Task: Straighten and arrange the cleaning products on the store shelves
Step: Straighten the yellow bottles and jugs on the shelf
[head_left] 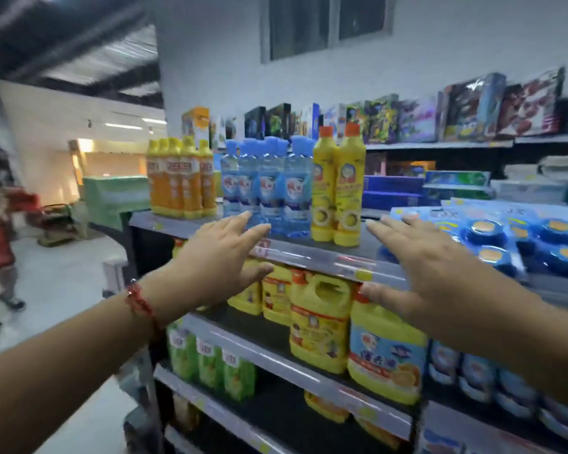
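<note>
Top shelf (322,257): yellow bottles (338,188) beside blue bottles (269,188)

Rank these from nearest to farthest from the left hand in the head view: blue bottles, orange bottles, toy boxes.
1. Blue bottles, just beyond the left hand's fingers, top shelf.
2. Orange bottles, up-left, shelf end.
3. Toy boxes, far back on the right.

Shop: tiered shelves (309,257) with price strips, rows of detergent bottles (266,188).

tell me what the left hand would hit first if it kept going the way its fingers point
Most likely the blue bottles on the top shelf: the left hand is open with fingertips almost at their bases, though depth is unclear.
</note>
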Demonstrator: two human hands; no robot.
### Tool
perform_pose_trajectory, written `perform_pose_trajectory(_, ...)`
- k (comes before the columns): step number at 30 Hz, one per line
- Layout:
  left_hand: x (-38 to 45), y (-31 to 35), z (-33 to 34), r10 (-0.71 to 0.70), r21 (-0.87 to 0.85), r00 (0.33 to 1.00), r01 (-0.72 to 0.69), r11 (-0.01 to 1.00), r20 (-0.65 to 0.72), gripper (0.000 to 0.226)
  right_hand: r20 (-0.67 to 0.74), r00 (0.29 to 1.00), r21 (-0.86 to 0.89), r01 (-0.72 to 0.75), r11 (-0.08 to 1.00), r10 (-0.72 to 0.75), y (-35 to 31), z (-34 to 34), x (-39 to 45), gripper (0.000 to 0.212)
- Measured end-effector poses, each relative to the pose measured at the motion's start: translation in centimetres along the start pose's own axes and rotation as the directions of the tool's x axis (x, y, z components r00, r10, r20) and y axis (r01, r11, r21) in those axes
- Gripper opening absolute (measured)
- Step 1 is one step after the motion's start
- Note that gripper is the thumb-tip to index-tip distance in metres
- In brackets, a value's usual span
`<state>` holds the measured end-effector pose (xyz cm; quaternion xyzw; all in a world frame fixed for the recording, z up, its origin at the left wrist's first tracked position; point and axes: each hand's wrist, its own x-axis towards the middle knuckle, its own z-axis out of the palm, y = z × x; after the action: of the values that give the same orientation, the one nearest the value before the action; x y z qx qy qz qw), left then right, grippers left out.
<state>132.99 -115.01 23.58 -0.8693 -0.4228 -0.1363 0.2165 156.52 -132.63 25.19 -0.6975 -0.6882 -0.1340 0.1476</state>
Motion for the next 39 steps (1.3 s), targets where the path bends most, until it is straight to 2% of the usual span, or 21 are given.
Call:
perform_pose_trajectory(3, 0.0, -7.8, -2.7, -0.069, 0.050, 0.998, 0.069, 0.996, 0.005, 0.079, -0.070, 0.994, 0.068, 0.084, 0.994, -0.080, -6.0, -1.2, 7.0, 0.085)
perform_pose_trajectory(6, -0.4, -14.3, -4.4, -0.123, 0.073, 0.991, 0.119, 0.990, 0.048, 0.079, -0.075, 0.989, 0.091, 0.136, 0.987, -0.129, -12.0, -1.9, 13.3, 0.081)
perform_pose_trajectory(10, -0.3, -21.0, -4.9, -0.183, 0.046, 0.977, 0.179, 0.983, 0.106, 0.079, -0.025, 0.992, 0.137, 0.129, 0.982, -0.126, -17.7, -1.4, 19.5, 0.081)
perform_pose_trajectory(15, 1.3, -28.4, -3.5, -0.217, 0.040, 0.969, 0.214, 0.976, 0.117, 0.079, 0.024, 0.994, 0.124, 0.102, 0.987, -0.105, -22.6, 0.2, 26.9, 0.078)
perform_pose_trajectory(18, 3.2, -31.7, -2.0, -0.222, 0.030, 0.969, 0.220, 0.975, 0.109, 0.078, 0.034, 0.993, 0.092, 0.105, 0.990, -0.109, -24.1, 1.5, 31.1, 0.078)
perform_pose_trajectory(23, 7.9, -36.5, 2.0, -0.195, 0.021, 0.976, 0.194, 0.981, 0.100, 0.078, 0.043, 0.993, -0.019, 0.114, 0.993, -0.113, -24.5, 4.0, 38.4, 0.089)
perform_pose_trajectory(30, 16.3, -44.9, 9.1, -0.145, 0.057, 0.983, 0.139, 0.989, 0.114, 0.082, -0.065, 0.991, -0.032, 0.113, 0.993, -0.115, -23.8, 7.3, 49.1, 0.090)
perform_pose_trajectory(36, 22.2, -50.7, 13.1, -0.109, -0.047, 0.994, 0.108, 0.993, -0.017, 0.085, -0.120, 0.987, -0.035, 0.102, 0.994, -0.106, -26.3, 7.3, 58.1, 0.087)
perform_pose_trajectory(39, 25.5, -53.0, 14.7, -0.058, -0.128, 0.996, 0.048, 0.991, -0.072, 0.089, -0.042, 0.996, -0.113, 0.077, 0.991, -0.082, -27.4, 8.0, 61.7, 0.084)
